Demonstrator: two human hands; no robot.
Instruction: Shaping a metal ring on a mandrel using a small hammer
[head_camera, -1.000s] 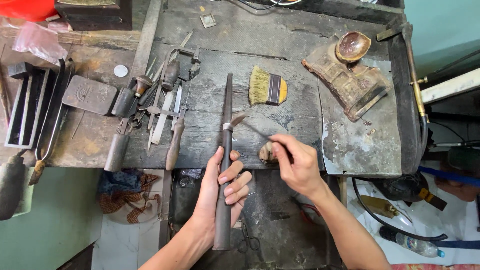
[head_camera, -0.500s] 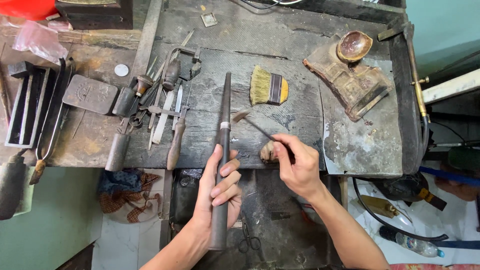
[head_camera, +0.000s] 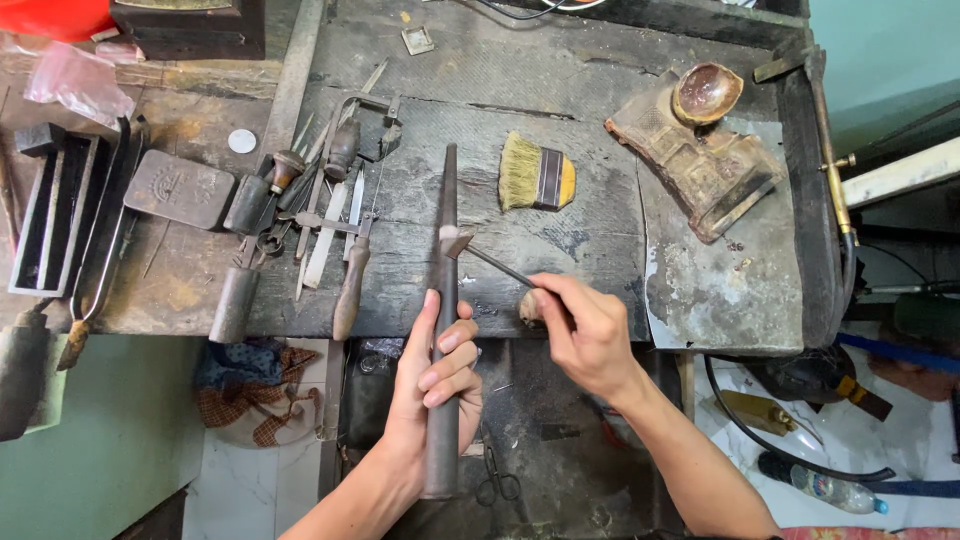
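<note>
L hand (head_camera: 432, 385) wraps a long tapered rod (head_camera: 443, 300), fingers curled tight round the lower half, thumb up along its left side; rod runs near vertical, tip pointing away over the bench (head_camera: 600, 80), butt end below the hand near the scissors (head_camera: 497, 485). A small pale ring (head_camera: 448, 233) sits on the rod approx a third down from the tip. R hand (head_camera: 588, 335) pinches a thin-handled hammer (head_camera: 487, 258) btwn thumb and fingers, fingers pressed together on the handle end; head touching or just beside the ring, can't tell which. Brush (head_camera: 535, 182) w/ yellow bristles lies just right of the rod tip. Files and other tools (head_camera: 320, 215) clustered left of rod. Worn block w/ a bowl (head_camera: 700, 140) at far right.
</note>
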